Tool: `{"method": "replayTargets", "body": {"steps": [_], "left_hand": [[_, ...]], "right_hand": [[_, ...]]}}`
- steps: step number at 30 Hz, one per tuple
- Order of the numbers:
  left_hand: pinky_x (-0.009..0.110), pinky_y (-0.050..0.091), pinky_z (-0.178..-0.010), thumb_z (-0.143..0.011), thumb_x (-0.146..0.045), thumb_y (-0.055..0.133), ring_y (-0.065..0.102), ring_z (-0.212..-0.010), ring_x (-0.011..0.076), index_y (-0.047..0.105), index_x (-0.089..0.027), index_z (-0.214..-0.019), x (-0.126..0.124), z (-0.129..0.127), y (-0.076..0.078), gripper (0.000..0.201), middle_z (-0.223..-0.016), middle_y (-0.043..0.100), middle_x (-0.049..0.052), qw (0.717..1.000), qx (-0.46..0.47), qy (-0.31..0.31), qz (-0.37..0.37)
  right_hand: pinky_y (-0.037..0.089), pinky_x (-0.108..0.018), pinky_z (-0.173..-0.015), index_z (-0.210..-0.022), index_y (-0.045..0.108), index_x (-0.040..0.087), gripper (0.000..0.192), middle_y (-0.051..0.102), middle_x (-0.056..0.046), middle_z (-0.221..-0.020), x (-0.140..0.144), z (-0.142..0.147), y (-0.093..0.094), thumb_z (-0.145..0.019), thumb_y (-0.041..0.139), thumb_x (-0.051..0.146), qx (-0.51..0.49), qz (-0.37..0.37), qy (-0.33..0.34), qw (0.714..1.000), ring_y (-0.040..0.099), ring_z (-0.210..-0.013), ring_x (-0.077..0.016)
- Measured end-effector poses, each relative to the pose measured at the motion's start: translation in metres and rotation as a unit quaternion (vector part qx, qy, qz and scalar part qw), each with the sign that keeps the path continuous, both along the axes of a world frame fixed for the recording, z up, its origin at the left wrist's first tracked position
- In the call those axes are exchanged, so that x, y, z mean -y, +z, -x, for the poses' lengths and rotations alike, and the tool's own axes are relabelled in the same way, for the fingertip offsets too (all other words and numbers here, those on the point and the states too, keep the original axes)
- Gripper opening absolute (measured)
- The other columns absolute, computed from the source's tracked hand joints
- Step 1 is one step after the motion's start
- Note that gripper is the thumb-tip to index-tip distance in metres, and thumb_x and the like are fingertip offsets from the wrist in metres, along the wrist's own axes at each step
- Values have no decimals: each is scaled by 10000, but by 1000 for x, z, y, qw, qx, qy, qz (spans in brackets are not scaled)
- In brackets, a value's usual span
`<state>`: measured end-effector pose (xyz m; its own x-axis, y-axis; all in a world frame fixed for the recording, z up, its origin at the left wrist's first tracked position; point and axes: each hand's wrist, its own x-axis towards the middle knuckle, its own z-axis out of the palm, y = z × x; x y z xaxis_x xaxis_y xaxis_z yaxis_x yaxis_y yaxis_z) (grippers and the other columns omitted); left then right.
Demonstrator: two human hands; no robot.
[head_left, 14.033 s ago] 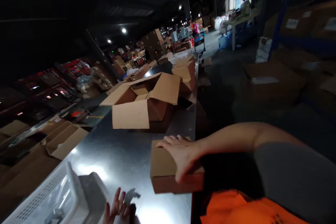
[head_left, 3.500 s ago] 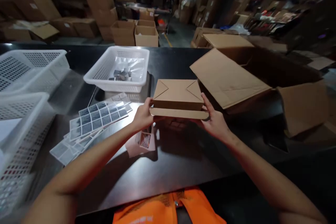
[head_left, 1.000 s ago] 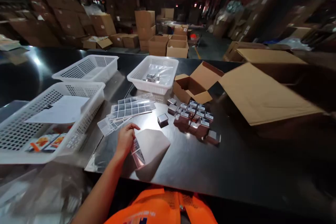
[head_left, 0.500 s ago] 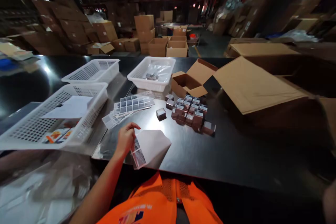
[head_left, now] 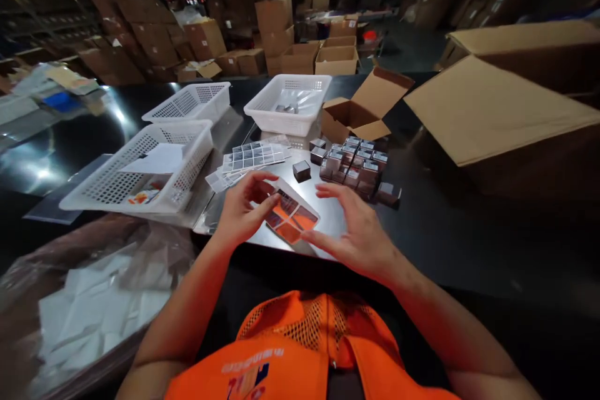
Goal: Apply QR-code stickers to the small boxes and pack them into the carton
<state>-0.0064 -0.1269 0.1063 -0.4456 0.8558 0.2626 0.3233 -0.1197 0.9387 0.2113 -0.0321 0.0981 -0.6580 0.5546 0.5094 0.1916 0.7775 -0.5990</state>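
Observation:
My left hand (head_left: 246, 206) pinches a sheet of shiny, mirror-like square stickers (head_left: 293, 215) between thumb and fingers. The sheet is tilted above the table and reflects orange. At its right edge is my right hand (head_left: 359, 225), thumb and fingers spread apart. The thumb tip is close to the sheet's corner; whether it touches, I cannot tell. Beyond my left hand lie several similar sheets (head_left: 255, 157), overlapping. A single small silver-topped box (head_left: 301, 170) stands past the held sheet, left of a cluster of similar small boxes (head_left: 354, 162).
White perforated baskets stand at the left (head_left: 187, 190), behind it (head_left: 187, 103) and at back centre (head_left: 288, 122). An open small carton (head_left: 354, 119) is beside the latter. A large open carton (head_left: 506, 112) fills the right. Lower left, a plastic-lined container (head_left: 107, 306) holds white pieces.
My right hand has come in from the lower right to the sheet. My left hand has raised and turned the sheet, and the white paper surface beside it no longer shows. The view has shifted.

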Motion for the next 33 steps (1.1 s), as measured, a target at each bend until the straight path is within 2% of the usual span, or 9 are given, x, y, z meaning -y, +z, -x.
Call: {"method": "replayTargets", "body": {"steps": [3, 7, 10, 12, 15, 21, 27, 31, 33], "left_hand": [[244, 536, -652, -785, -341, 791, 679, -691, 151, 694, -208, -1076, -7, 2, 12, 334, -788, 713, 0, 996, -73, -35, -22], [304, 546, -844, -751, -391, 823, 701, -991, 217, 723, -224, -1126, -36, 17, 8, 423, -1070, 758, 60, 986, -160, -33, -14], [318, 531, -782, -654, -456, 851, 696, -892, 228, 749, -184, -976, -70, 28, -8, 434, -947, 771, 76, 986, -70, -121, 91], [290, 495, -665, -616, -477, 849, 661, -705, 189, 714, -167, -809, -90, 32, -22, 389, -748, 736, 53, 972, 16, -171, 158], [252, 456, -611, -571, -452, 877, 638, -647, 158, 660, -170, -712, -109, 34, -38, 382, -700, 724, 37, 963, 52, -191, 181], [234, 452, -544, -583, -435, 883, 610, -572, 131, 661, -172, -741, -123, 37, -62, 379, -659, 678, 6, 961, 87, -166, 204], [208, 348, -462, -526, -324, 897, 492, -461, 87, 732, -151, -871, -140, 45, -75, 420, -540, 575, -51, 942, 151, -181, 239], [216, 366, -473, -493, -272, 863, 529, -496, 107, 682, -161, -736, -150, 48, -76, 323, -564, 612, -22, 925, 190, -200, 263], [212, 368, -480, -508, -258, 814, 536, -518, 107, 631, -177, -685, -151, 46, -78, 268, -574, 613, -23, 921, 210, -199, 262]], "right_hand": [[617, -375, -873, -1219, 691, 211, 506, 773, -60, -1116, -4, 21, -15, -778, 863, 393, -12, 134, 46, 990, 748, -988, -243], [598, -320, -696, -1081, 721, 228, 319, 792, -1, -865, -22, 37, -31, -790, 830, 300, -44, 313, 7, 949, 767, -787, -217], [542, -277, -601, -1156, 670, 204, 404, 762, 27, -709, -32, 35, -39, -795, 828, 294, -22, 339, -25, 940, 736, -670, -191], [522, -259, -584, -1095, 678, 191, 315, 762, 22, -698, -37, 31, -43, -829, 806, 302, 7, 304, -60, 951, 723, -645, -174], [559, -268, -661, -938, 726, 192, 115, 795, -13, -809, -43, 29, -50, -847, 784, 232, 16, 246, -120, 962, 748, -719, -170], [583, -325, -793, -976, 796, 205, 136, 812, -57, -935, -51, 40, -74, -881, 730, 134, 25, 137, -173, 975, 761, -849, -203], [562, -414, -925, -911, 777, 235, 121, 793, -72, -1055, -34, 30, -80, -940, 662, 209, 14, -8, -145, 989, 732, -1025, -252], [532, -431, -942, -1011, 735, 280, 97, 738, -63, -991, -56, -5, -64, -955, 668, 239, -43, -187, -243, 951, 677, -1025, -244], [470, -503, -1013, -1248, 689, 266, 302, 710, -128, -1182, -86, -23, -59, -947, 688, 242, -9, -213, -316, 925, 630, -1153, -299]]}}
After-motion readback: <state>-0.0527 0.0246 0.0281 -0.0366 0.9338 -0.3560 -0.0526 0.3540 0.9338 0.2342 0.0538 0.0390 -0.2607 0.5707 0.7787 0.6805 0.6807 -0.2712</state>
